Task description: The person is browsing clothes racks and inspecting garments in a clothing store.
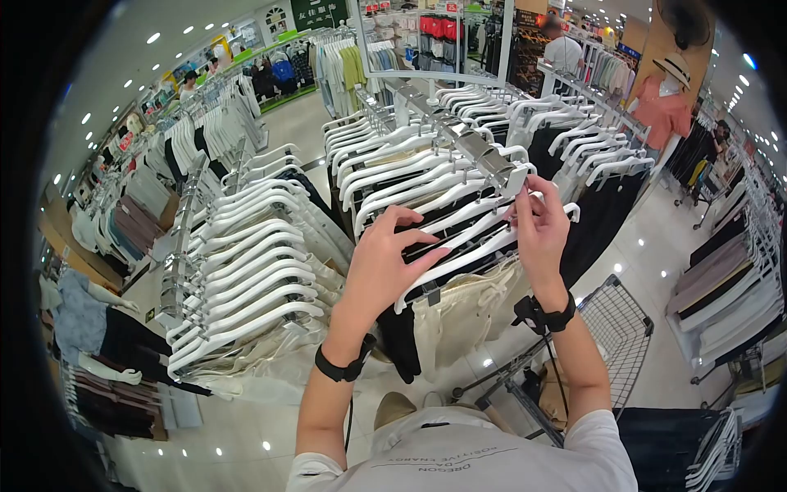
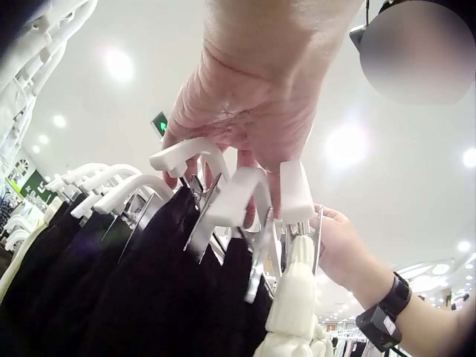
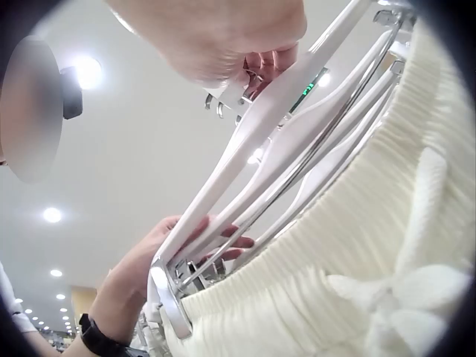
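Cream drawstring trousers (image 1: 471, 307) hang by metal clips from the front white trouser hanger (image 1: 467, 266) at the end of a rail. My left hand (image 1: 381, 262) lies over the left ends of the front hangers, thumb and fingers spread. In the left wrist view its fingers reach down behind the white hanger ends (image 2: 245, 197), above black trousers (image 2: 163, 275). My right hand (image 1: 541, 234) is at the rail's front end, its thumb and fingers pinching the front hanger near its hook. The right wrist view shows those fingers curled behind the hanger bar (image 3: 271, 111); the hook is mostly hidden.
The metal rail (image 1: 459, 135) runs away from me, loaded with white hangers. A parallel rack of light trousers (image 1: 254, 279) stands to the left. A wire shopping cart (image 1: 611, 344) is at my right, and a mannequin (image 1: 86, 316) at far left.
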A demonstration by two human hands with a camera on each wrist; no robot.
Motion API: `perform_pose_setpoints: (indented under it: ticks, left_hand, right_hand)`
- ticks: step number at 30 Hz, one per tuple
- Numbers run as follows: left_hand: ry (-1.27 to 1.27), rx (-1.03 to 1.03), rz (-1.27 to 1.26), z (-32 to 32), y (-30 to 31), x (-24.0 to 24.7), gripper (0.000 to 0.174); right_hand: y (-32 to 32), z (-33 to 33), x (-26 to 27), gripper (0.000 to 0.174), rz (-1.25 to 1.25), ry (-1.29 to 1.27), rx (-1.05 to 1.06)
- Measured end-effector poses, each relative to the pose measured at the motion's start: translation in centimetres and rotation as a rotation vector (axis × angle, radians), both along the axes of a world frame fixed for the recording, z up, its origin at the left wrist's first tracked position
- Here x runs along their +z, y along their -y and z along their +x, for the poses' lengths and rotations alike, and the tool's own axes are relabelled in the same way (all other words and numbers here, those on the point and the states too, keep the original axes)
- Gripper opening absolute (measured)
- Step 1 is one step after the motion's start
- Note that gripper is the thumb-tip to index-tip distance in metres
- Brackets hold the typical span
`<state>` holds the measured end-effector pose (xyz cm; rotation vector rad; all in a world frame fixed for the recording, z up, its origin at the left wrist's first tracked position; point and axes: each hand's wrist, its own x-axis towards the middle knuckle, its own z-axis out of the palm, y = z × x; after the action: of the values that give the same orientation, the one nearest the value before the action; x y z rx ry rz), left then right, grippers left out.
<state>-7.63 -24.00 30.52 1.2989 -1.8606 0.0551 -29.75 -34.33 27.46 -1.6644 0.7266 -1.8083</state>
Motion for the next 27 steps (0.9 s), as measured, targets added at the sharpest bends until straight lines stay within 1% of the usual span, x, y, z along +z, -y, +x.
perform_pose_setpoints:
  ticks: [4, 6, 9, 12, 14, 15, 17, 18, 19, 22, 24, 25, 26, 27]
  left_hand:
    - [-0.023, 0.049, 0.082, -0.1, 0.2, -0.1, 0.022]
    - [-0.098, 0.134, 0.173, -0.5, 0.2, 0.0, 0.024]
    - [-0.086, 0.132, 0.104, -0.5, 0.7, -0.8, 0.024]
    - [-0.093, 0.164, 0.12, -0.8, 0.8, -0.8, 0.022]
    - [-0.104, 0.16, 0.095, -0.7, 0.9, -1.0, 0.022]
    - [-0.116, 0.154, 0.07, -0.7, 0.9, -1.1, 0.022]
    - [-0.102, 0.158, 0.115, -0.6, 0.7, -1.0, 0.02]
    - [-0.104, 0.116, 0.06, -0.5, 0.7, -1.3, 0.018]
    - [-0.105, 0.075, 0.004, -0.4, 0.6, -1.4, 0.017]
    - [-0.155, 0.031, -0.038, -0.5, -0.2, -1.5, 0.016]
    - [-0.139, 0.019, -0.08, -0.5, -0.8, -1.9, 0.016]
    - [-0.124, 0.007, -0.122, -0.5, -1.2, -2.2, 0.017]
    - [-0.193, 0.009, -0.052, -0.7, -1.7, -2.5, 0.015]
    - [-0.195, 0.011, -0.048, -0.9, -2.0, -2.7, 0.015]
  right_hand:
    - [-0.3, 0.3, 0.4, 0.017, -0.005, 0.01, 0.013]
    - [-0.4, 0.4, 0.4, 0.017, 0.007, -0.001, 0.0]
    - [-0.7, 0.4, 0.8, 0.019, 0.009, -0.009, 0.027]
    - [-0.9, 0.4, 1.2, 0.021, 0.046, -0.046, 0.044]
    - [-0.8, 0.4, 1.3, 0.022, -0.009, -0.139, -0.039]
    - [-1.1, 0.3, 1.5, 0.022, -0.01, -0.138, -0.041]
    - [-1.8, -0.1, 2.1, 0.026, -0.1, -0.321, -0.201]
    - [-2.0, -0.3, 2.2, 0.03, -0.025, -0.344, -0.183]
    - [-2.1, -0.5, 1.7, 0.03, -0.024, -0.34, -0.188]
    - [-2.8, -1.3, -0.5, 0.034, -0.072, -0.345, -0.146]
    - [-4.2, -1.9, -1.9, 0.038, -0.246, -0.431, -0.368]
    - [-4.9, -2.2, -2.8, 0.038, -0.243, -0.432, -0.367]
    - [-5.8, -2.6, -3.9, 0.041, -0.199, -0.433, -0.363]
    - [-6.6, -3.1, -5.0, 0.044, -0.156, -0.434, -0.359]
